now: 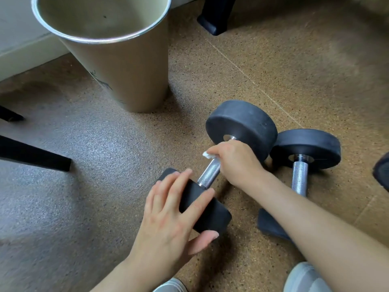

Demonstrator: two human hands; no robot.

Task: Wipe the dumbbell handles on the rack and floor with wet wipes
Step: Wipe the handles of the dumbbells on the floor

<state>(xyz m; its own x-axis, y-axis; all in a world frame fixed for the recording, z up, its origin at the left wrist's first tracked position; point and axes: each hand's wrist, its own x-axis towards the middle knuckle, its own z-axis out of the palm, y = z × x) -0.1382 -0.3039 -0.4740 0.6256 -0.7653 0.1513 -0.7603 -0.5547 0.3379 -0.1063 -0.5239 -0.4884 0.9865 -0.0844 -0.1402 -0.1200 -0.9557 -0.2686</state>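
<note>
Right hand (233, 163) gripping wet wipe (207, 154) around dumbbell handle (209, 172), left hand (174, 209) with straight fingers steadying near weight head (202, 207), on the floor (105, 165)

Right hand (235, 163) grips white wet wipe (207, 154) around knurled steel handle (210, 171) of black rubber dumbbell (242, 123) on speckled cork floor (273, 70); left hand (168, 213) steadies near weight; tan metal bin (126, 70) behind.
</note>
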